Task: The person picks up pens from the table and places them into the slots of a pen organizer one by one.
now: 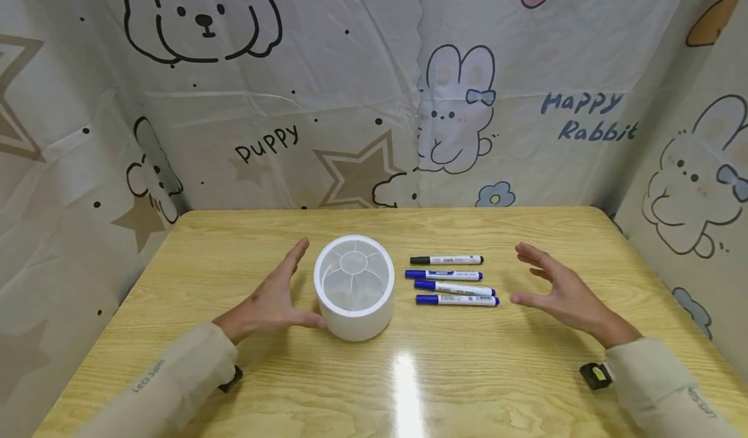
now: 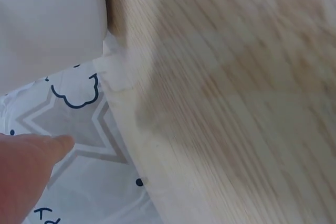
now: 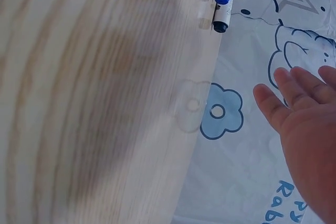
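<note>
A white round pen holder (image 1: pixel 358 324), its top divided into wedge-shaped compartments around a small centre ring, stands upright on the table. My left hand (image 1: pixel 271 303) is spread at its left side, the thumb at or very near its wall; contact is hard to tell. In the left wrist view the holder's white wall (image 2: pixel 50 22) fills the upper left corner. To its right lie several markers: one with a black cap (image 1: pixel 447 260) at the back and blue-capped ones (image 1: pixel 457 300) in front. My right hand (image 1: pixel 569 295) is held with fingers apart, right of the markers, holding nothing.
The wood-grain table (image 1: pixel 479 379) reaches back to a patterned cloth (image 1: pixel 350 100) with puppy and rabbit drawings. More of this cloth hangs at both sides. A bright light reflection shows on the tabletop near the front middle.
</note>
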A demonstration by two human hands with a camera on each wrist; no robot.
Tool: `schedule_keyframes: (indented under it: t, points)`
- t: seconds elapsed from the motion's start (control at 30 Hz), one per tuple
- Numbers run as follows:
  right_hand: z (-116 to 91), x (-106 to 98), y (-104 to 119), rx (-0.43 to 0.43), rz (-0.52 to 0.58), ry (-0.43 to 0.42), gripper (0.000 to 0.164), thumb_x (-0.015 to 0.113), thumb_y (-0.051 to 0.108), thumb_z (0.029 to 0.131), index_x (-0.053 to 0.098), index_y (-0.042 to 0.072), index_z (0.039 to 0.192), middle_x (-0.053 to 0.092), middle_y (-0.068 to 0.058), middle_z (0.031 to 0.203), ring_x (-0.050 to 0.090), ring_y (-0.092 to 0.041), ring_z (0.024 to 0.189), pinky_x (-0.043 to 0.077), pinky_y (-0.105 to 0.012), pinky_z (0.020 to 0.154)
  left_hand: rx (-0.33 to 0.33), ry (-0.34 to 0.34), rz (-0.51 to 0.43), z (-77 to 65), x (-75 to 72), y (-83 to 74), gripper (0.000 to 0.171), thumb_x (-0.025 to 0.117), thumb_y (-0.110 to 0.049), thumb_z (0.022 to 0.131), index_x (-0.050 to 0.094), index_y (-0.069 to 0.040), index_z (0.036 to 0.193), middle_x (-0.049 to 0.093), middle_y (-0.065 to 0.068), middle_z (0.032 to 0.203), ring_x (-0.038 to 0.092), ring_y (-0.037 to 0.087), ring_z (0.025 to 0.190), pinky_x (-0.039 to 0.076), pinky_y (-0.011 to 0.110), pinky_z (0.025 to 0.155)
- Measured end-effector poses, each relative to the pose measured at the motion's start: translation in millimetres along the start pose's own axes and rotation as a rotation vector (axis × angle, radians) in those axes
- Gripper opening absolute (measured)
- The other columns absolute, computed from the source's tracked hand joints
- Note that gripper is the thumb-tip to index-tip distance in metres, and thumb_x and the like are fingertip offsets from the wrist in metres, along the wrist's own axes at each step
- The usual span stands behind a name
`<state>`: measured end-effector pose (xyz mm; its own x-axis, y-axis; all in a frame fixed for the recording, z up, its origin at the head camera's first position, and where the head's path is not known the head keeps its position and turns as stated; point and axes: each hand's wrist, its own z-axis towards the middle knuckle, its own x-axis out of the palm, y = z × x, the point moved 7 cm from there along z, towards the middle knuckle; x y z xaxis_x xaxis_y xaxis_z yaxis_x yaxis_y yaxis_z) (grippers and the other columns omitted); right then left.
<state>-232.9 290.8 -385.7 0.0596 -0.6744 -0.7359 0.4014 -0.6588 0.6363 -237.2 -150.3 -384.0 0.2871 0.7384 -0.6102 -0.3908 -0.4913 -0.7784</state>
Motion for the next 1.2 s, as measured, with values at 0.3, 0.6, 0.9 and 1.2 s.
schedule_keyframes:
  t: [0.3, 0.6, 0.9, 1.2]
  points:
    - [2.2, 3.1, 2.6, -0.027, 0.016, 0.005, 0.089, 0.084, 0.013, 0.081, 0.033, -0.004, 0.151, 0.046, -0.026, 0.146, 0.045, -0.043, 0.129, 0.029, 0.001, 0.097, 0.08, -0.003, -0.078, 3.3, 6.6, -3.7, 0.138, 0.099, -0.024, 0.06, 0.005, -0.001, 0.158, 0.011, 0.021, 0.164, 0.013, 0.04, 0.149, 0.022, 0.057, 0.117]
    - [2.6, 7.7, 5.5, -0.045, 0.022, 0.005, 0.083, 0.085, 0.013, 0.08, 0.039, -0.006, 0.147, 0.05, -0.025, 0.143, 0.047, -0.042, 0.127, 0.03, 0.0, 0.097, 0.075, 0.008, -0.119, 4.0, 13.0, -4.6, 0.139, 0.099, -0.027, 0.059, 0.005, -0.002, 0.159, 0.011, 0.021, 0.164, 0.016, 0.04, 0.149, 0.022, 0.055, 0.117]
    - [5.0, 10.0, 6.6, -0.071, 0.027, -0.007, 0.072, 0.084, 0.013, 0.081, 0.049, -0.003, 0.141, 0.054, -0.022, 0.139, 0.047, 0.004, 0.124, 0.035, -0.003, 0.098, 0.092, 0.004, -0.166, 9.3, 16.6, -4.7, 0.138, 0.1, -0.022, 0.057, 0.008, -0.003, 0.158, 0.019, 0.02, 0.162, 0.022, 0.036, 0.148, 0.021, 0.055, 0.118]
    - [6.6, 13.5, 6.9, -0.083, 0.038, 0.009, 0.064, 0.082, 0.012, 0.083, 0.053, -0.001, 0.138, 0.058, -0.02, 0.136, 0.046, 0.011, 0.119, 0.038, -0.005, 0.097, 0.122, -0.007, -0.204, 10.9, 18.5, -6.4, 0.135, 0.099, -0.016, 0.057, 0.011, -0.002, 0.157, 0.027, 0.018, 0.159, 0.026, 0.039, 0.146, 0.019, 0.06, 0.117]
